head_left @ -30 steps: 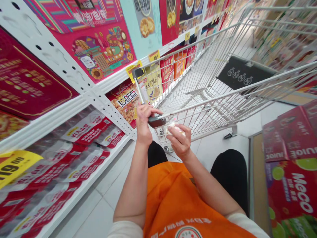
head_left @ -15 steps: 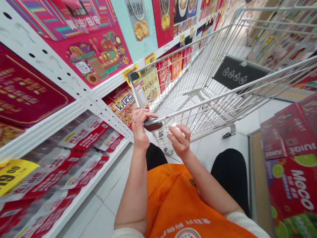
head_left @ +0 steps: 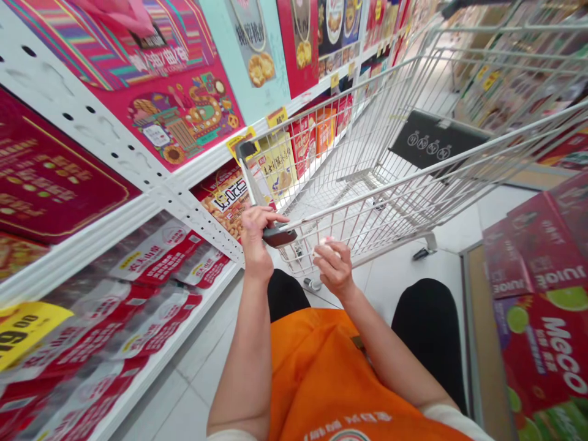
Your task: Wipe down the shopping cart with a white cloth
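Observation:
A metal shopping cart (head_left: 358, 214) stands in front of me at an angle. My left hand (head_left: 258, 236) is on the near end of its grey handle (head_left: 252, 180), fingers curled around the bar and one finger stretched over the dark end cap (head_left: 279, 236). Beside the cart's near side, my right hand (head_left: 335, 266) is closed around a small crumpled white piece (head_left: 321, 248), like tissue or cloth. Most of that piece is hidden by the fingers. The cart basket shows only bare wire, with a black panel (head_left: 434, 141) at its far part.
Shelves (head_left: 160, 190) with boxed snacks (head_left: 184, 116) and red-wrapped bottle packs (head_left: 105, 306) line the left, close to the handle. Stacked red drink cartons (head_left: 542, 343) stand on the right. Pale floor tiles (head_left: 193, 361) run between them.
The view has shifted slightly. Both hands and the cart keep nearly the same places; the right hand's fingers have turned a little around the white piece.

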Tool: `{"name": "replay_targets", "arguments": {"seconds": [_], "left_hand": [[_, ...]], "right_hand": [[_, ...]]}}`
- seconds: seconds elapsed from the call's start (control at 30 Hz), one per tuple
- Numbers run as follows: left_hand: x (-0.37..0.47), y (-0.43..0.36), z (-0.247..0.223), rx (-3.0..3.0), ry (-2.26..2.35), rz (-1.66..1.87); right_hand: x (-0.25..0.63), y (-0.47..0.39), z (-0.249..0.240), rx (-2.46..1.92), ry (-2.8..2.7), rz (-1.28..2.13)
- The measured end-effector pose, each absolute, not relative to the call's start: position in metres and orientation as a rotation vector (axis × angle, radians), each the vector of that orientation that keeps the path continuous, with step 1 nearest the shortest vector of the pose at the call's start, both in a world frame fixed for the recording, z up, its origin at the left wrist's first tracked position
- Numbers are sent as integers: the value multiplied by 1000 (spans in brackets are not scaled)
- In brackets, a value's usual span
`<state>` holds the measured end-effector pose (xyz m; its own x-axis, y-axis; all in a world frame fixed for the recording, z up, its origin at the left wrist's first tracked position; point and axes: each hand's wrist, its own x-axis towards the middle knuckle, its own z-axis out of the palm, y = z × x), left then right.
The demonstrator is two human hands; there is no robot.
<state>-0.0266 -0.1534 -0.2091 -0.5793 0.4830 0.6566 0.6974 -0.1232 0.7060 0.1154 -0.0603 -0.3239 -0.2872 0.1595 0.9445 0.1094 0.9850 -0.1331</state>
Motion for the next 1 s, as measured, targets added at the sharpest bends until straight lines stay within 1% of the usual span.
{"name": "replay_targets", "arguments": {"seconds": [0.13,0.23,0.33,0.43,0.63,0.73,0.87,1.0], "left_hand": [[-13,-151,-184,-1339,-2102,-1436],[6,-141,-167,-1329,-2024,-1201],[22,-125,-167,-1471,-2021,-1007],[26,-111,-180,-1451,-2082,-832],[20,-104,-194,-1383,-2046,-732],[19,-105,-195,-1350,-1991,-672],[19,-104,-197,-1335,-1957,-751],[20,-104,-197,-1337,-1981,-779]], "right_hand": [[123,-55,-312,-165,-1784,74],[120,-48,-305,-285,-1653,48],[116,-46,-317,-361,-1654,37],[119,-46,-331,-343,-1743,43],[125,-37,-316,-407,-1674,-11],[121,-35,-321,-392,-1667,15],[126,-36,-336,-333,-1742,109],[132,-31,-320,-357,-1671,94]]}}
